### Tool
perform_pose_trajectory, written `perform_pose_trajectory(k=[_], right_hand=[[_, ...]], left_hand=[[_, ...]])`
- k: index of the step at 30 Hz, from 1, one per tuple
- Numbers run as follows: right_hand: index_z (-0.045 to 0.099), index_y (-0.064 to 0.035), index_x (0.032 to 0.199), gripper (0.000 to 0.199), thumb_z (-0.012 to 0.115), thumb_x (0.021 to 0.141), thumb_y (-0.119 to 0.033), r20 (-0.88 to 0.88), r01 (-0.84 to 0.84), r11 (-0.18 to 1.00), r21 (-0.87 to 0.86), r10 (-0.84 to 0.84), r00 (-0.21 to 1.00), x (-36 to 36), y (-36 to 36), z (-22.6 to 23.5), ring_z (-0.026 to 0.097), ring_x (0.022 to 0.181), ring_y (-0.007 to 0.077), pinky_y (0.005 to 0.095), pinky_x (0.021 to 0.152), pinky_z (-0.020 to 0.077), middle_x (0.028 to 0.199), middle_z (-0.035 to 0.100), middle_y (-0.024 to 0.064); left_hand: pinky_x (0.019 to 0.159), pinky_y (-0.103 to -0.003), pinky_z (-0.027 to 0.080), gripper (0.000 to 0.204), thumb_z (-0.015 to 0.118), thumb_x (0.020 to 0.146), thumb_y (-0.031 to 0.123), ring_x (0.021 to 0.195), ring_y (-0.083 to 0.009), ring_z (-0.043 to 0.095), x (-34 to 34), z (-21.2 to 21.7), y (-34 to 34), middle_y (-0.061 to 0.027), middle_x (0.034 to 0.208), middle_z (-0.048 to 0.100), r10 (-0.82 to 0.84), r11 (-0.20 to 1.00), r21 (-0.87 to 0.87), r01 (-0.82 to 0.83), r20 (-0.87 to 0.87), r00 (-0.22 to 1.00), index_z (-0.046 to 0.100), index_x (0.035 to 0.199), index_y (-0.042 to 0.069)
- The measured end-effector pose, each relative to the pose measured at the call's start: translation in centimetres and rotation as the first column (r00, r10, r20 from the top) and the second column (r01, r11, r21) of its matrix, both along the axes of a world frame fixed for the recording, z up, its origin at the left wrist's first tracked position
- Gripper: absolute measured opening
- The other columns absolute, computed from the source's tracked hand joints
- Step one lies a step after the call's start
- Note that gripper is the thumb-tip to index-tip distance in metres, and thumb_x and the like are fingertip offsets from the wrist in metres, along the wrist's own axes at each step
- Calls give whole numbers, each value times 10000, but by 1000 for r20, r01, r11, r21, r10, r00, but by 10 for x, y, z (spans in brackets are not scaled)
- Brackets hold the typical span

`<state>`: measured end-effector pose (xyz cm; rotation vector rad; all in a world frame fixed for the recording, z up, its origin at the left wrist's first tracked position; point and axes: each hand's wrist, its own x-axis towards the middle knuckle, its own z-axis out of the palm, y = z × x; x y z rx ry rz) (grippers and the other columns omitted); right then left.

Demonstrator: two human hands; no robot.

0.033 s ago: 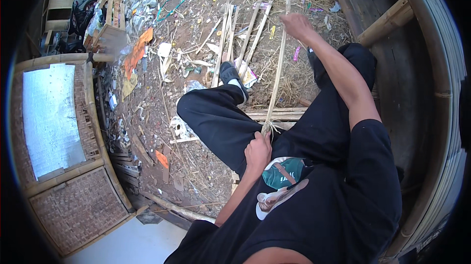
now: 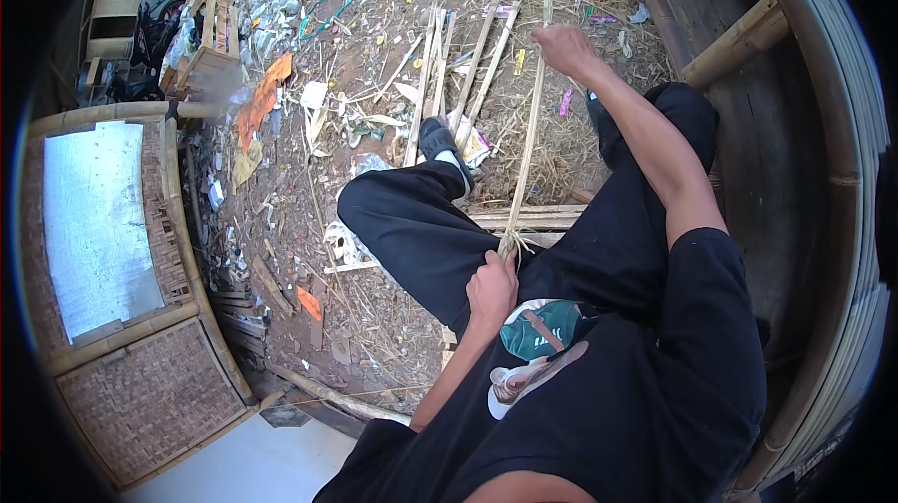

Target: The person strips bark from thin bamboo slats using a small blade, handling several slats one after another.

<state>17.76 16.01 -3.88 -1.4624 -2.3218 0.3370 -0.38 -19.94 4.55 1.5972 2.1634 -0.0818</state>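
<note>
A long, pale bamboo strip (image 2: 531, 136) runs away from my lap, slightly tilted to the right. My left hand (image 2: 492, 288) is closed around its near end, low against my thigh. Thin frayed fibres (image 2: 517, 241) stick out just beyond that grip. Up near the strip's far end, my right hand (image 2: 567, 50) is closed with its fingers across the strip; its palm side is hidden. More split bamboo strips (image 2: 427, 82) lie on the ground ahead, beside my left shoe (image 2: 437, 138). Another few bamboo pieces (image 2: 528, 220) lie crosswise between my legs.
Litter-strewn soil (image 2: 374, 213) spreads ahead and left, with orange scraps (image 2: 265, 99) and a teal cord (image 2: 351, 0). A woven bamboo panel (image 2: 150, 400) stands at left, near a wooden crate (image 2: 213, 40). Bamboo poles (image 2: 847, 180) border the right.
</note>
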Motion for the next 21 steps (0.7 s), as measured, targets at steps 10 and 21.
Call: perform_pose_trajectory(k=[10,21], right_hand=[[671,-110,1109,254,608,902,-243,-372,209,977,-49,-212,904,30,25,48,654,943,360,468,831,516,986,677,205],[650,-88,1193,393,683,808,-162,-50,244,902,-356,-279,959,23,25,20,615,1074,363,438,947,487,1128,656,195]], left_hand=[[587,-544,516,456,457,991,386,647,-470,639,2,0,7,-282,650,621,-3,1000,-16,3,1,1000,543,794,-16],[622,-561,476,486,467,983,429,682,-495,614,3,10,12,-301,677,609,77,997,-16,-76,73,994,535,788,-11]])
